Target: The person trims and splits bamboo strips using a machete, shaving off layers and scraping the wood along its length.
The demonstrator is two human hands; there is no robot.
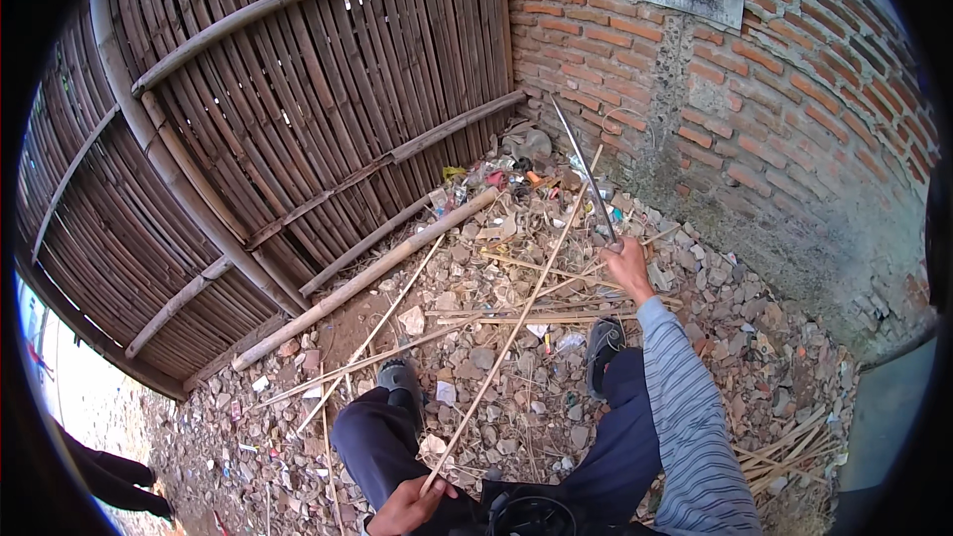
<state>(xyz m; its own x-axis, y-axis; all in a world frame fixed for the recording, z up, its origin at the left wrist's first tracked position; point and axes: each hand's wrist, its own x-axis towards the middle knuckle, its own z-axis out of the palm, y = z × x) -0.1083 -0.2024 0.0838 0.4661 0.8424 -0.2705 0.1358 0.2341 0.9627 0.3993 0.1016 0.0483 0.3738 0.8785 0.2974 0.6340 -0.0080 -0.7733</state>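
Observation:
My right hand (625, 268) is wrapped round the handle of a machete (584, 164), whose long narrow blade slants up and away to the left. At the lower edge, my left hand (412, 506) grips the near end of a thin bamboo strip (510, 337). This strip runs diagonally away to the far right, passing left of the machete. Between and beyond my feet, several other pale bamboo strips (556, 318) lie crossed on the stony ground. The fingers of my right hand hide most of the machete's handle.
A thick bamboo pole (367, 278) lies along the foot of the bamboo slat fence (328, 69). On the right stands a brick wall (735, 109). Litter (506, 174) gathers in the corner. More strips (794, 452) lie at lower right. Another person's dark-trousered legs (114, 476) show at lower left.

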